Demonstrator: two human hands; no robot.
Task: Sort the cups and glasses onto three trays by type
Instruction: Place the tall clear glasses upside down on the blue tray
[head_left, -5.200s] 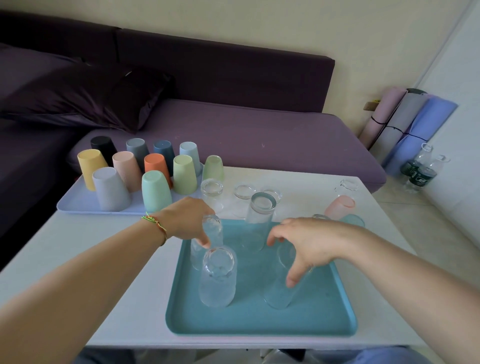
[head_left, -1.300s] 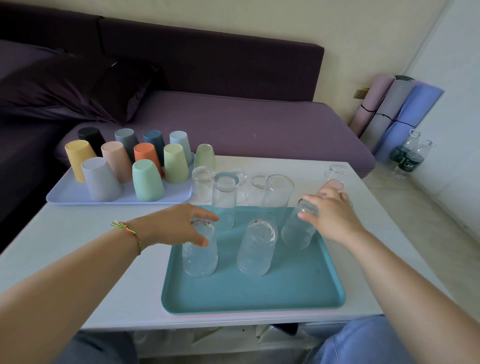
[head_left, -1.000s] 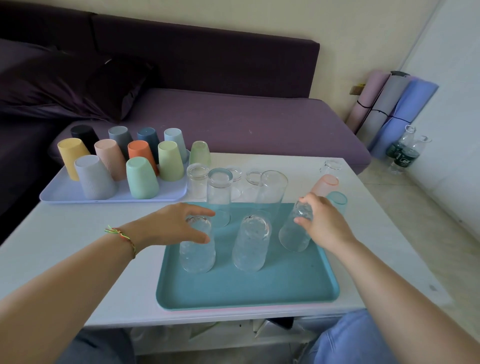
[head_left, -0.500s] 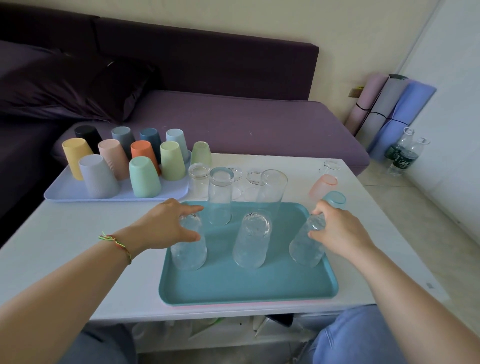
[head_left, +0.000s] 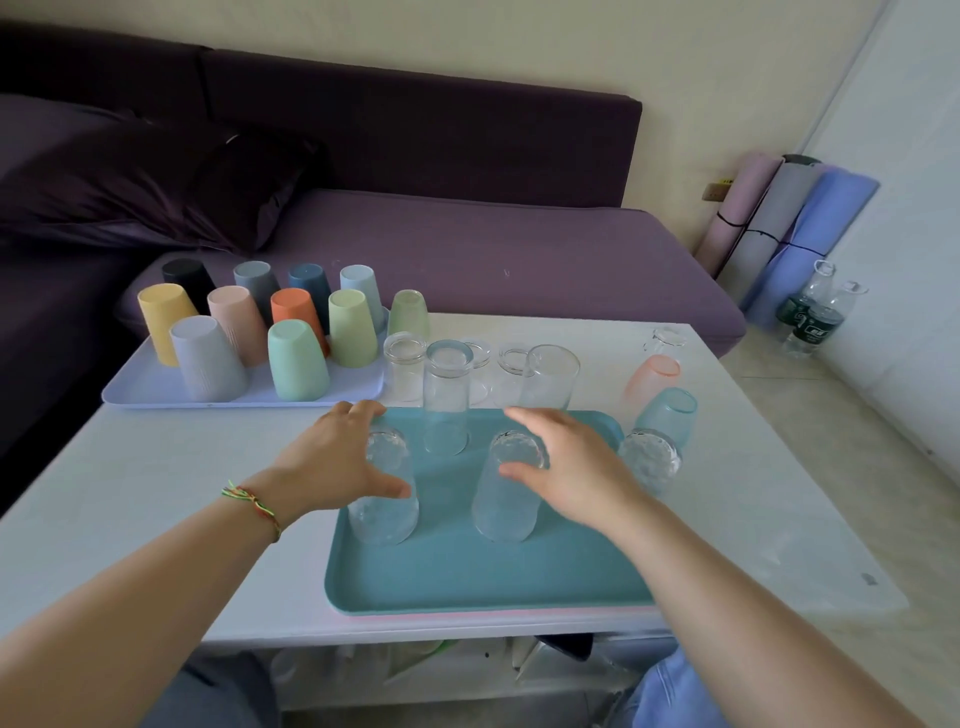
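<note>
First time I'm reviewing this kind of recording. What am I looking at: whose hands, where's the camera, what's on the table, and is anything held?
No machine here: a person works with bare hands, and all pictures come from one camera worn on their head, looking forward and down. On the white table sit a lavender tray of upside-down coloured plastic cups and a teal tray with clear glasses. The left hand, with a woven bracelet at the wrist, grips an upturned textured clear glass at that tray's left. The right hand is open, fingers spread beside the middle upturned glass; whether it touches is unclear. A third textured glass stands just past the tray's right edge, near a teal-tinted cup and a peach-tinted cup.
</note>
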